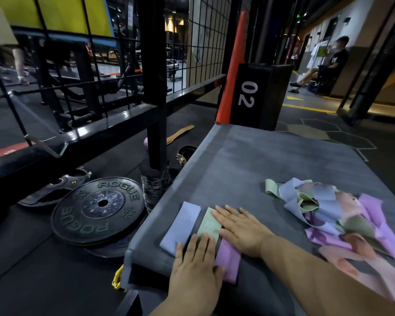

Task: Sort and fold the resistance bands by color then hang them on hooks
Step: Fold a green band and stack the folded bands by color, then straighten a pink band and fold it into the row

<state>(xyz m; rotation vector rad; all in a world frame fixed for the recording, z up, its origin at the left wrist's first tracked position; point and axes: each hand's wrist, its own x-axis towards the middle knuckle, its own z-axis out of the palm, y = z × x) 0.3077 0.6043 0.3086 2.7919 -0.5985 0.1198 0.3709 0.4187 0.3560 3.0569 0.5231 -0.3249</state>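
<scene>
Three folded bands lie side by side near the left corner of a grey padded box (271, 160): a blue band (180, 226) marked 20, a green band (209, 224) marked 30, and a purple band (228, 261). My left hand (194, 267) lies flat with straight fingers over the near ends of the blue and green bands. My right hand (240, 229) presses flat across the green and purple bands. A tangled pile of loose bands (338, 215) in blue, green, purple and pink sits at the right.
Black weight plates (98, 210) lie on the floor left of the box, beside a clear bottle (153, 190). A black wire-grid rack (151, 87) stands behind them. A black box marked 02 (253, 94) is at the far end. A person sits at the far right (326, 65).
</scene>
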